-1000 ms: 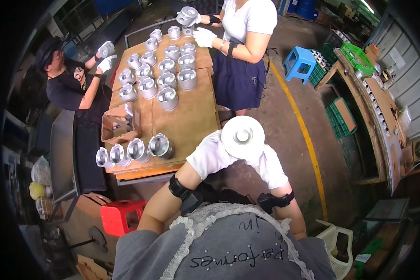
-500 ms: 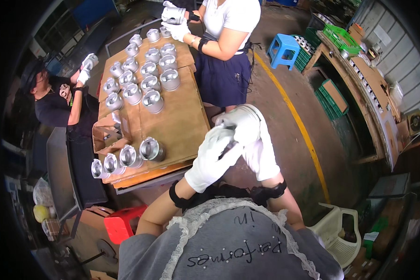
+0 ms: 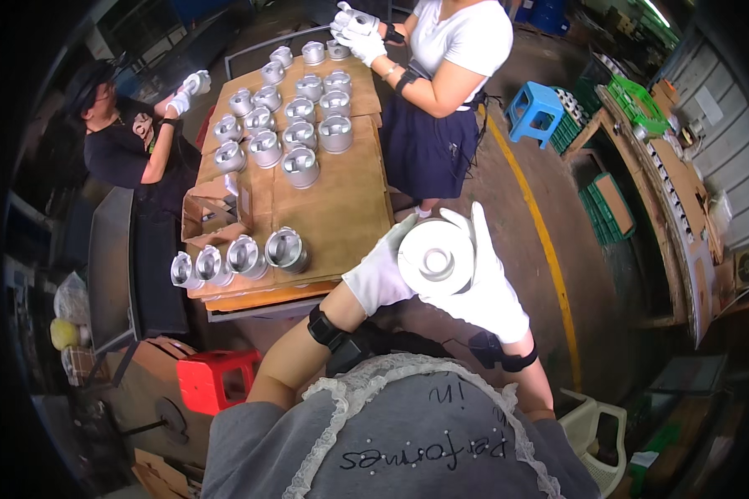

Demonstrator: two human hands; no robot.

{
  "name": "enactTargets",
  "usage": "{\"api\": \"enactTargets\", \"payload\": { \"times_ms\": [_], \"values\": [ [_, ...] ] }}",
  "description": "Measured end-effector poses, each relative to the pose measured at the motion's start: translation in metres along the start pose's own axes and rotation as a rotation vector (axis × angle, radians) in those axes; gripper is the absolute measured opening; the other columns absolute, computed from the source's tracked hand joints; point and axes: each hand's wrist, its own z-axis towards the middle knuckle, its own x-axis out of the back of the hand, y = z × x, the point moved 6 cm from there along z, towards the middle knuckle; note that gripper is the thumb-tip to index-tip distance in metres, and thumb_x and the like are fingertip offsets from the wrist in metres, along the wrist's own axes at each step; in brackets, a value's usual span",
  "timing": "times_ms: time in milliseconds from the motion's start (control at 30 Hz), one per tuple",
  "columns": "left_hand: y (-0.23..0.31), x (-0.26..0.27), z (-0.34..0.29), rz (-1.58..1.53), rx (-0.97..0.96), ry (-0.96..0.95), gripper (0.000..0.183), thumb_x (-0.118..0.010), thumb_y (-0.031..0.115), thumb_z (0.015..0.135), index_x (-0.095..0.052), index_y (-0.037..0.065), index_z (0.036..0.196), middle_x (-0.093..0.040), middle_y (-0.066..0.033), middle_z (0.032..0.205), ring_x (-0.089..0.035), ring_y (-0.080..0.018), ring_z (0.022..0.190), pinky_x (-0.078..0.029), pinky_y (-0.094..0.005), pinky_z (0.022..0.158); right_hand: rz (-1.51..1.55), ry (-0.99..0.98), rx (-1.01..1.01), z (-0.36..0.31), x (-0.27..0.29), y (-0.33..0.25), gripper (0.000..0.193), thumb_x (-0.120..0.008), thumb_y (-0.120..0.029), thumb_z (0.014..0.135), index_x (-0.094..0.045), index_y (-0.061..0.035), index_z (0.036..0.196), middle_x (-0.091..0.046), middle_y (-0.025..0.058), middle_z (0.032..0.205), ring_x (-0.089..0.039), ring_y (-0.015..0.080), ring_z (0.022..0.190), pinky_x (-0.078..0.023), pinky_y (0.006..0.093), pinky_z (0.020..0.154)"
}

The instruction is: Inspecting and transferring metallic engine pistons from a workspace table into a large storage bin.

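Both my gloved hands hold a silver metal piston (image 3: 429, 241) in front of me, past the table's near right corner. Its round end with a ringed centre faces up toward me. My left hand (image 3: 381, 273) grips its left side. Around the right side and underneath wraps my right hand (image 3: 493, 291), with some fingers reaching along the far edge. To the left, a short row of pistons (image 3: 286, 249) stands near the table's front edge. More pistons (image 3: 300, 168) fill the far part of the cardboard-covered table (image 3: 341, 220).
A small open cardboard box (image 3: 193, 212) sits on the table's left side. One person (image 3: 458, 41) stands beyond the table and another (image 3: 112, 137) at its left, each handling a piston. A red stool (image 3: 212, 381), blue stool (image 3: 534, 112) and pale plastic chair (image 3: 595, 432) stand around.
The piston in my hands has turned so its flat round end faces me, and both hands have shifted their hold around it. The whole view has shifted slightly.
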Motion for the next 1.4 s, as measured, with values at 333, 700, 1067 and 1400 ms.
{"api": "enactTargets", "payload": {
  "times_ms": [333,700,1067,1400],
  "values": [
    [0.039,0.001,0.009,0.072,-0.261,0.046,0.047,-0.05,0.043,0.096,-0.059,0.003,0.12,-0.065,-0.013,0.118,-0.062,-0.03,0.107,-0.048,-0.0469,0.097,0.884,0.368,-0.271,-0.03,-0.036,0.061,0.073,-0.065,0.002,0.082,-0.029,-0.0079,0.145,-0.043,0.0152,0.135,-0.049,0.0267,0.124,-0.048,0.0419,0.099],
    [0.067,-0.01,-0.04,1.361,-0.975,0.366,0.048,-0.045,0.044,0.099,-0.047,0.005,0.128,-0.06,-0.0106,0.114,-0.061,-0.0195,0.097,-0.049,-0.0337,0.087,2.049,0.03,-0.732,-0.018,-0.096,0.029,0.05,-0.046,-0.024,0.1,-0.032,0.0079,0.137,-0.051,0.0255,0.129,-0.053,0.036,0.116,-0.048,0.0459,0.096],
    [0.047,-0.019,-0.045,1.532,-1.013,0.266,0.033,-0.044,0.028,0.102,-0.061,0.007,0.119,-0.058,-0.0042,0.123,-0.054,-0.0146,0.113,-0.039,-0.0268,0.099,2.396,0.174,-0.63,-0.02,-0.087,0.051,0.055,-0.05,-0.003,0.09,-0.032,0.0042,0.141,-0.043,0.025,0.135,-0.048,0.0342,0.123,-0.045,0.0444,0.103],
    [0.018,-0.009,-0.04,0.66,-0.641,-0.021,0.045,-0.047,0.006,0.097,-0.038,0.0,0.14,-0.048,-0.0144,0.137,-0.045,-0.0201,0.129,-0.034,-0.0314,0.109,1.452,0.329,-0.42,-0.017,-0.034,0.09,0.074,-0.052,0.004,0.081,-0.024,-0.0084,0.149,-0.037,0.0185,0.144,-0.042,0.0385,0.131,-0.041,0.0462,0.109]
  ]
}}
